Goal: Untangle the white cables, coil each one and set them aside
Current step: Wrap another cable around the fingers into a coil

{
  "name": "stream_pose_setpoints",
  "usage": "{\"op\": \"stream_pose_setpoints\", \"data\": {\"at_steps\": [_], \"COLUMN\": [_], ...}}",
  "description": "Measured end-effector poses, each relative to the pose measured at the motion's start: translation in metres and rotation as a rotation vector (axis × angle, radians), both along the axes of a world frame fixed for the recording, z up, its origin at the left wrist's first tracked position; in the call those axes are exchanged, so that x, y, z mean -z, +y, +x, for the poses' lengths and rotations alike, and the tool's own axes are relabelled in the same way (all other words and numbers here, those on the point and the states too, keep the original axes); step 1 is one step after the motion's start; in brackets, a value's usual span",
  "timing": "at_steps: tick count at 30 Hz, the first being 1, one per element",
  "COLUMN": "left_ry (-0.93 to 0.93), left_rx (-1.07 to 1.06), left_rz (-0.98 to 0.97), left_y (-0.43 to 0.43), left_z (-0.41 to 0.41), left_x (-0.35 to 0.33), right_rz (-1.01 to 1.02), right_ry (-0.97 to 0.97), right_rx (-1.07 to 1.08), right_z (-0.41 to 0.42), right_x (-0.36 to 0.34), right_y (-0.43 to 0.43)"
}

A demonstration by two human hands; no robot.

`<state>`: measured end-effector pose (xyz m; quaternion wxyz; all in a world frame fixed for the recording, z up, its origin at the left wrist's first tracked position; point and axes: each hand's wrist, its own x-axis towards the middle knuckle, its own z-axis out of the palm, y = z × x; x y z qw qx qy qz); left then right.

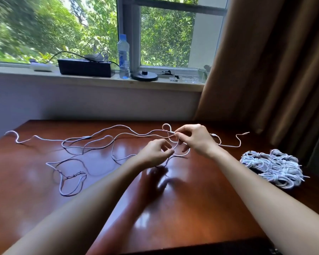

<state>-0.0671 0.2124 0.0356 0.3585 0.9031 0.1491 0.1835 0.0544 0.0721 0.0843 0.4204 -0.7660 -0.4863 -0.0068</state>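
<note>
Reddish-brown polished wood makes up the counter [191, 208], glossy enough to mirror the window light in pale patches and to carry dark shadows of the hands. In the head view, thin white cables [92, 142] sprawl over its left and middle part in limp curves and overlapping loops. One end lies near the far left edge, and another strand ends in a small plug [245, 133] at the right. Low on the left, a strand shows a short, dark, kinked stretch [72, 176]. At the right edge of the frame lies a heap of coiled bundles [273, 167], each wound tight and tied round its middle, with short ends poking out. It sits well apart from the loose tangle.

Both bare forearms reach in from the bottom of the frame toward the centre. The left hand [155, 153] hovers above the wood with its back up, thumb and forefinger pinched on a strand that drops to the surface just below. The right hand [195, 138], slightly higher in the frame, pinches another stretch between thumb and forefinger, its other fingers [185, 149] loosely curled. A small rounded loop [167, 127] of cable stands just left of that pinch. Strands cross between the two hands.

Behind, a pale window sill [99, 80] carries a clear plastic bottle [123, 56] with a blue cap, a black rectangular box [84, 69] and a flat black disc [144, 76]. A brown curtain [274, 70] hangs in heavy folds at the upper right.
</note>
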Motion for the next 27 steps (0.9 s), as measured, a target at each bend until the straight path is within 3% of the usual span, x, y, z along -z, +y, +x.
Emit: {"op": "stream_pose_setpoints", "data": {"at_steps": [9, 12, 19, 23, 27], "left_ry": [0.011, -0.026, -0.183, -0.245, -0.272], "left_rx": [-0.161, -0.187, -0.249, -0.326, -0.321], "left_rz": [0.11, 0.101, -0.069, -0.117, -0.256], "left_y": [0.014, 0.027, 0.059, 0.071, 0.081], "left_z": [-0.01, -0.017, -0.023, -0.02, -0.014], "left_x": [0.004, 0.001, 0.009, 0.015, 0.021], "right_rz": [0.065, 0.005, -0.092, -0.188, -0.117], "right_ry": [0.058, -0.07, -0.374, -0.389, -0.38], "right_rx": [-0.045, -0.033, 0.06, 0.007, -0.018], "right_z": [0.0, 0.009, 0.013, 0.02, 0.025], "right_x": [0.013, 0.021, 0.049, 0.052, 0.067], "right_y": [0.022, 0.033, 0.057, 0.065, 0.071]}}
